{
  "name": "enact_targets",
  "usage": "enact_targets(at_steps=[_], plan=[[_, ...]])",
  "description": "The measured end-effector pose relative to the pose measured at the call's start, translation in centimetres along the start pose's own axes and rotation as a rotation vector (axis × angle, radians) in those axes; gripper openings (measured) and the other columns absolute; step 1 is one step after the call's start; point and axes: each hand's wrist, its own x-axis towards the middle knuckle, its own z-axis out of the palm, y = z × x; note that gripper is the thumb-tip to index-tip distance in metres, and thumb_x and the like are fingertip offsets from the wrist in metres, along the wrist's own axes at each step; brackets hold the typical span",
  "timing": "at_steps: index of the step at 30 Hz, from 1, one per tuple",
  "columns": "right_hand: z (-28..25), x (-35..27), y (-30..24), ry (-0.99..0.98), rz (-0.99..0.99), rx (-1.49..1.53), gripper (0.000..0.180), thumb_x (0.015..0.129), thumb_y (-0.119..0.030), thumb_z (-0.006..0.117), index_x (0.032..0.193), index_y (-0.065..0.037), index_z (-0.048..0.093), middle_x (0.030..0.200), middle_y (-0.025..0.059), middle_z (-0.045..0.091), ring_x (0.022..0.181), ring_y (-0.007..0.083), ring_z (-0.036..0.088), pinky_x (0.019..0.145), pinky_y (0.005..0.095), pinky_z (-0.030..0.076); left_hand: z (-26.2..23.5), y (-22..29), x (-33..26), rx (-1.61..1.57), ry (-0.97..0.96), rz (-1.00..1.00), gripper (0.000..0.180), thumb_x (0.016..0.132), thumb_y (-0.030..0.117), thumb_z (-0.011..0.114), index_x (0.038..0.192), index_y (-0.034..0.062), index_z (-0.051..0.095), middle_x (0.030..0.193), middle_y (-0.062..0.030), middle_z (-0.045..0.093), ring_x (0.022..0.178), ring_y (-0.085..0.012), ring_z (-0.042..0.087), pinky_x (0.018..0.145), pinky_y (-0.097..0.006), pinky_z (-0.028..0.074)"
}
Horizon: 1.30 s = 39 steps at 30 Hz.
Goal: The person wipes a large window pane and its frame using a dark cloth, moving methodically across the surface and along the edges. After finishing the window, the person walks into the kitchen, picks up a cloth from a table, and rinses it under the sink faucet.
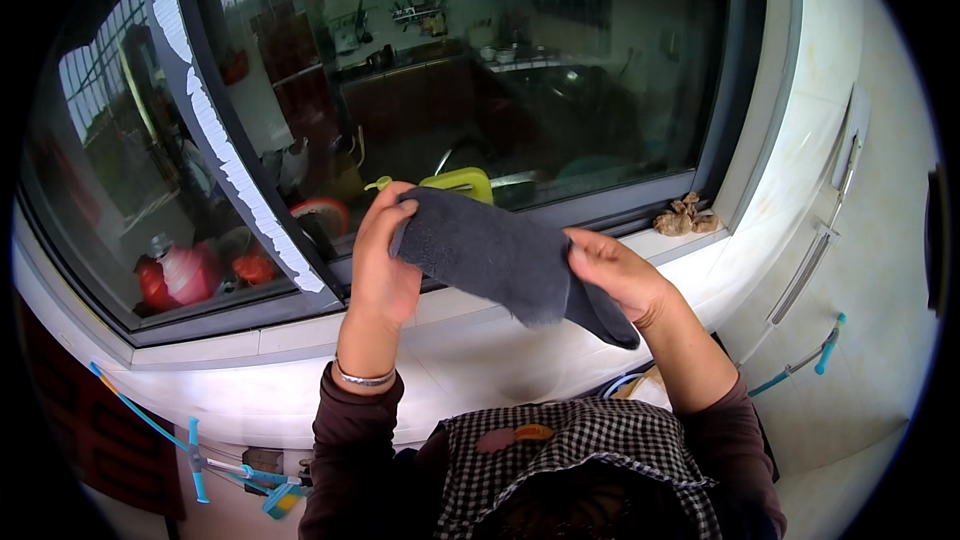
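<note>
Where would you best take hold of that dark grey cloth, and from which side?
Probably the middle of the lower edge of the dark grey cloth, coming from below. The left grip holds one end and the right grip the other, leaving the stretch between free. It looks soft and thin, so a light pinch should do.

The grey cloth (490, 250) partly hides the right hand (628, 282).
</note>
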Motion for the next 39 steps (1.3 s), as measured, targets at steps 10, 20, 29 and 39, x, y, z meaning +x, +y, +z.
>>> enact_targets(at_steps=[10,20,29,39], plan=[[-0.6,-0.7,0.1,-0.042,-0.175,-0.163,0.024,0.096,-0.012,0.062,0.117,-0.004,0.066,0.109,0.0013,0.069,0.1,0.0091,0.062,0.091,0.027,0.049,0.5,-3.3,-1.7,0.641,-0.142,0.347,0.031,0.094,0.01,0.062,0.122,0.0003,0.054,0.118,-0.01,0.063,0.103,-0.0166,0.061,0.087,-0.027,0.049],[1.6,2.0,1.1,0.541,-0.485,-0.753,0.022,0.095,-0.018,0.062,0.11,-0.002,0.062,0.104,0.0068,0.067,0.095,0.0166,0.062,0.087,0.0306,0.048,0.9,-7.4,-2.8,0.661,-0.005,0.177,0.03,0.091,0.014,0.07,0.115,-0.001,0.06,0.093,-0.0029,0.065,0.084,-0.0074,0.059,0.075,-0.023,0.048],[4.2,8.1,2.5,0.281,-1.244,-1.46,0.06,0.075,-0.012,0.075,0.132,-0.014,0.057,0.147,0.0175,0.04,0.13,0.0425,0.039,0.109,0.0525,0.034,0.6,-3.7,-1.2,0.175,-0.096,0.267,0.032,0.098,0.013,0.06,0.125,-0.0019,0.052,0.114,-0.0056,0.061,0.102,-0.0096,0.056,0.088,-0.025,0.046],[7.7,19.6,3.5,-0.026,-1.452,-1.783,0.042,0.079,-0.013,0.064,0.121,-0.013,0.062,0.136,0.008,0.052,0.129,0.033,0.046,0.107,0.0464,0.041,-6.8,-1.6,-1.3,0.776,0.43,0.943,0.042,0.098,0.003,0.045,0.139,-0.0006,0.038,0.14,-0.0193,0.047,0.128,-0.0256,0.047,0.111,-0.038,0.033]])
